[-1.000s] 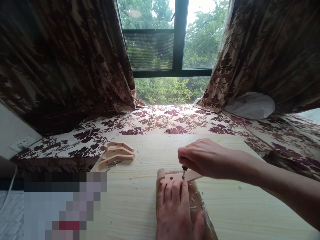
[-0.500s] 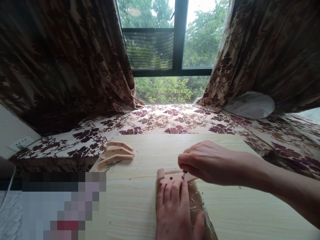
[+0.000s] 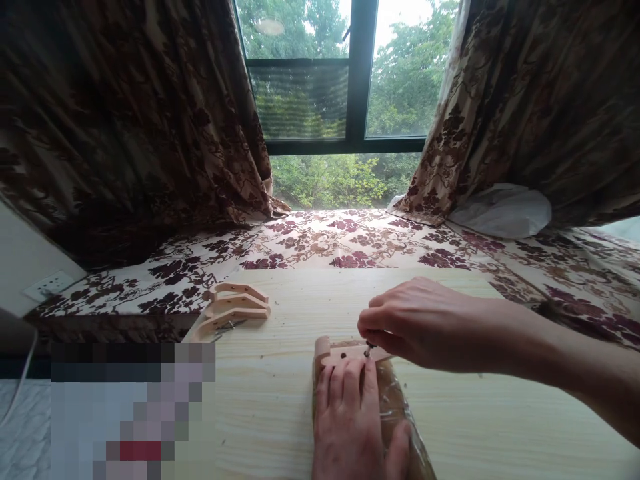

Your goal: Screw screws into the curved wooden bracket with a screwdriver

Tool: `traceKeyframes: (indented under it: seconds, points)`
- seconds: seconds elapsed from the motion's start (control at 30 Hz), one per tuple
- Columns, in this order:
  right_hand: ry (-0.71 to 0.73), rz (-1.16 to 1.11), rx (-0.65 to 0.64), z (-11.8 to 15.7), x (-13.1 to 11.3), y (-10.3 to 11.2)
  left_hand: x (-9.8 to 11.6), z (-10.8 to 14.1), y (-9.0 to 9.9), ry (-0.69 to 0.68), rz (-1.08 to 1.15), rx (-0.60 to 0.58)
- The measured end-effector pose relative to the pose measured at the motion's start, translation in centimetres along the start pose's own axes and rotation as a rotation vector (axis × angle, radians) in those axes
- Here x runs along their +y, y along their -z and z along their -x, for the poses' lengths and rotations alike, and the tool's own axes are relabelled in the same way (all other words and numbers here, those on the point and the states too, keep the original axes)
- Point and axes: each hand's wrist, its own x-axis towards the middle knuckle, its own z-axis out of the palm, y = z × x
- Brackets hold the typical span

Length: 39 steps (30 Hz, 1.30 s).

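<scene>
Surface (image 3: 280, 393): pale, grained wood. Its far edge meets a floral cloth (image 3: 345, 237). Wood shows between that edge and the work, along the left side of the block (image 3: 395, 393), and in a broad stretch from the block towards the right edge, partly under the right forearm. The near edge is out of view.

Near the far left corner, curved wooden parts (image 3: 250, 313) lie beside the left edge, thin metal pieces (image 3: 226, 327) just beside them (number uncertain).

Wooden piece (image 3: 355, 352): lies across the far end of the block, around the middle of the surface. It is pale and smooth, with a raised, rounded left end. One dark round hole shows; a tool (image 3: 369, 348) with a metal shaft stands, slightly tilted, at a second spot to its right. The block is brown, under shiny, wrinkled clear film.

Hands: apart. The left hand (image 3: 350, 417) lies spread over the block, fingertips against the wooden piece. The right hand (image 3: 410, 323) is closed round the tool, its grip hidden; the wooden piece's right end runs beneath this hand.
</scene>
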Motion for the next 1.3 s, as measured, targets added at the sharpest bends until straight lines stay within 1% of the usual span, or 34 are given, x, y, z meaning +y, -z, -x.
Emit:
traceKeyframes:
  seconds: [0.07,0.23,0.37,0.43,0.53,0.63,0.7,0.8,0.9,1.0,1.13,1.2,1.3]
  points:
    - [0.006,0.003,0.002,-0.1,0.1,-0.4,0.0,0.0,0.0,0.007,-0.001,0.001]
    - [-0.106,0.013,0.054,-0.6,0.5,-1.5,-0.1,0.0,0.0,-0.004,0.038,0.0]
    - [-0.159,0.027,0.038,-0.7,0.6,-1.2,-0.1,-0.1,0.0,-0.003,0.032,0.003]
    - [-0.14,0.03,0.024,-0.6,0.5,-0.7,-0.1,0.0,0.0,-0.004,0.031,0.011]
    - [-0.059,0.01,0.005,-0.2,0.1,-0.2,0.0,0.0,-0.1,-0.002,0.028,0.012]
    - [0.009,-0.005,-0.03,0.0,-0.2,-0.3,0.0,0.0,-0.2,0.006,0.027,0.013]
    - [-0.001,-0.001,-0.038,-0.1,-0.1,-0.7,-0.1,0.0,-0.3,0.005,0.032,0.016]
    - [-0.072,0.01,-0.002,-0.4,0.3,-1.3,-0.1,0.0,-0.2,-0.008,0.036,0.017]
    - [-0.111,0.027,0.012,-0.6,0.6,-1.3,-0.1,0.0,-0.1,-0.014,0.027,0.017]
    - [-0.097,0.033,-0.016,-0.4,0.5,-0.5,0.0,0.0,0.0,-0.004,0.026,0.015]
    - [-0.007,0.002,-0.032,-0.1,0.1,0.3,0.0,0.0,0.0,0.0,0.021,0.003]
    - [0.026,-0.004,-0.039,-0.1,0.0,0.2,0.0,0.0,-0.1,0.004,0.025,0.002]
    - [-0.008,0.005,-0.028,-0.5,0.2,-0.5,0.0,0.0,-0.1,0.009,0.042,0.003]
